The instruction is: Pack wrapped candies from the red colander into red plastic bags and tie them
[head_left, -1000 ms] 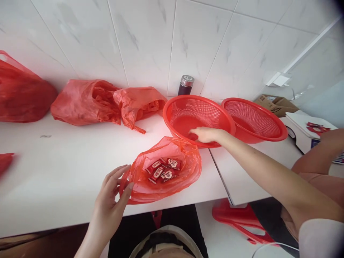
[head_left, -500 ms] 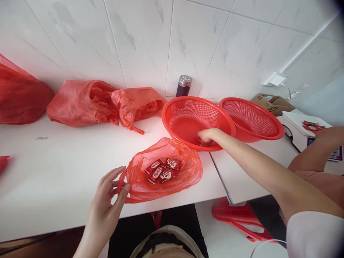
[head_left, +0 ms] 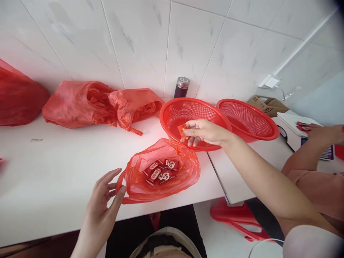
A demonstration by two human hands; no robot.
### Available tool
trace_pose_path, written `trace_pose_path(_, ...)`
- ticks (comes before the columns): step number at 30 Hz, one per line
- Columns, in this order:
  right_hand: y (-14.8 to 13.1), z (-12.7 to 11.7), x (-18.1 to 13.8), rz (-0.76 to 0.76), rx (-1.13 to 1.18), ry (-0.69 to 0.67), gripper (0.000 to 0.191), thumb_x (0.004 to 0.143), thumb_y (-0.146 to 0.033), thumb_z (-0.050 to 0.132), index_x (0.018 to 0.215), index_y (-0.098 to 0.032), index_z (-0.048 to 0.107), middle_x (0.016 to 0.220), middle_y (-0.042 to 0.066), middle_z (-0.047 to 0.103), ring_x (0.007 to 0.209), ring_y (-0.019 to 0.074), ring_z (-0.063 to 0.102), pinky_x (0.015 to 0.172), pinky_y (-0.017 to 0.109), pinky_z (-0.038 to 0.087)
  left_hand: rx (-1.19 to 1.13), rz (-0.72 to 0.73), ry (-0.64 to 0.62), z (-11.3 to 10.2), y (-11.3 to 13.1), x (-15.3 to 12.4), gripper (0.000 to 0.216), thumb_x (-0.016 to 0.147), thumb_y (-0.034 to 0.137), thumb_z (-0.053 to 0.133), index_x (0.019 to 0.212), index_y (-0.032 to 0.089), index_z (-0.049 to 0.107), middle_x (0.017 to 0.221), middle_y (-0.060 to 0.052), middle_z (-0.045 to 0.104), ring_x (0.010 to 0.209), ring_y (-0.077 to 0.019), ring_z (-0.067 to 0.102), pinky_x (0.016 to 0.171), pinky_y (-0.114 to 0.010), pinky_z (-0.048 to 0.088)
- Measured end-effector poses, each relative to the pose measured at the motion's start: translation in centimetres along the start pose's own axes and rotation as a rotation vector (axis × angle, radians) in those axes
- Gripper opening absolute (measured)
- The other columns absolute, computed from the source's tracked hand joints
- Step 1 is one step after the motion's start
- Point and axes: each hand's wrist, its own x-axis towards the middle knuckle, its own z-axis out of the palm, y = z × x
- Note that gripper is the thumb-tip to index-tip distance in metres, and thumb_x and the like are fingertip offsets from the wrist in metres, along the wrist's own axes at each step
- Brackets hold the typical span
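Note:
My right hand point(head_left: 201, 132) pinches a small orange-red wrapped candy point(head_left: 183, 132) between thumb and fingers, above the near left rim of a red perforated plastic basket point(head_left: 172, 107). An open red plastic bag point(head_left: 189, 179) lies on the white table in front of me. Inside it are several dark red candy packets point(head_left: 163, 176) with pale labels. At the bag's left side, my left hand point(head_left: 106, 195) loosely holds its handle between thumb and fingers.
A second red basket point(head_left: 272, 134) stands to the right. Red plastic bags point(head_left: 72, 104) and a dark flask point(head_left: 181, 87) line the wall. At the right, a co-worker's arm point(head_left: 303, 154) reaches across the table point(head_left: 67, 179). A red stool point(head_left: 228, 211) is below.
My right hand has risen from inside the basket and moved left, the small candy now showing in its fingers. My left hand stays at the bag. The co-worker's hand has come into view.

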Motion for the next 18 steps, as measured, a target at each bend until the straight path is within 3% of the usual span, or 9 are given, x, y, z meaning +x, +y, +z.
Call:
trace_pose_path(3, 0.0, 2.6, -0.6, -0.041, 0.048, -0.061, 0.028, 0.081, -0.038, 0.073, 0.096, -0.015, 0.065, 0.089, 0.006, 0.070, 0.073, 0.0151, 0.071, 0.066, 0.028, 0.058, -0.007, -0.001, -0.007, 0.0, -0.1, -0.1, 0.054, 0.079, 0.049, 0.065, 0.128, 0.026, 0.057, 0.111, -0.009, 0.062, 0.092, -0.0226, 0.065, 0.075, -0.035, 0.058)
trace_pose_path(5, 0.4, 4.6, -0.9, -0.083, -0.018, -0.017, 0.026, 0.084, -0.035, 0.069, 0.102, -0.017, 0.067, 0.095, 0.007, 0.070, 0.080, 0.0175, 0.071, 0.072, 0.032, 0.059, -0.006, -0.004, -0.015, -0.1, -0.1, -0.2, 0.054, 0.080, 0.048, 0.064, 0.129, 0.027, 0.056, 0.113, -0.010, 0.062, 0.092, -0.0227, 0.065, 0.075, -0.036, 0.058)
trace_pose_path(8, 1.6, 7.6, -1.4, -0.199, -0.343, 0.136, 0.024, 0.087, -0.025, 0.063, 0.110, -0.021, 0.069, 0.107, 0.006, 0.072, 0.094, 0.0196, 0.070, 0.087, 0.037, 0.055, 0.003, -0.016, -0.020, -0.2, 0.1, -0.5, 0.053, 0.081, 0.046, 0.064, 0.130, 0.028, 0.055, 0.117, -0.010, 0.060, 0.092, -0.0221, 0.065, 0.076, -0.036, 0.058)
trace_pose_path(10, 2.2, 9.0, -2.0, -0.253, -0.554, 0.169, 0.026, 0.088, -0.019, 0.059, 0.110, -0.024, 0.070, 0.111, 0.004, 0.072, 0.101, 0.0195, 0.068, 0.094, 0.036, 0.051, 0.010, -0.029, -0.022, -0.3, 0.2, -0.6, 0.054, 0.081, 0.046, 0.064, 0.130, 0.028, 0.054, 0.121, -0.010, 0.059, 0.091, -0.0216, 0.065, 0.077, -0.036, 0.057)
trace_pose_path(13, 2.4, 9.4, -3.6, -0.279, -0.652, 0.213, 0.024, 0.089, -0.018, 0.056, 0.106, -0.025, 0.071, 0.106, 0.002, 0.073, 0.096, 0.0178, 0.069, 0.087, 0.032, 0.053, 0.026, -0.054, -0.013, -0.4, 0.3, -0.7, 0.054, 0.081, 0.047, 0.064, 0.130, 0.028, 0.053, 0.128, -0.010, 0.057, 0.092, -0.0214, 0.063, 0.078, -0.037, 0.056)
trace_pose_path(16, 2.6, 8.7, -5.7, -0.387, -0.711, 0.452, 0.017, 0.092, -0.023, 0.055, 0.102, -0.026, 0.069, 0.101, 0.002, 0.072, 0.091, 0.0178, 0.067, 0.082, 0.033, 0.054, 0.043, -0.119, -0.023, -0.9, 0.2, -0.6, 0.057, 0.081, 0.048, 0.064, 0.133, 0.031, 0.048, 0.136, -0.008, 0.053, 0.095, -0.0211, 0.062, 0.082, -0.038, 0.054)
trace_pose_path(18, 3.4, 8.4, -6.9, -0.438, -0.771, 0.616, 0.013, 0.092, -0.027, 0.057, 0.101, -0.026, 0.067, 0.100, 0.004, 0.071, 0.092, 0.0195, 0.065, 0.084, 0.036, 0.053, 0.053, -0.177, -0.059, -1.2, 0.1, -0.6, 0.056, 0.081, 0.050, 0.064, 0.130, 0.029, 0.049, 0.131, -0.008, 0.056, 0.095, -0.0220, 0.063, 0.081, -0.038, 0.053)
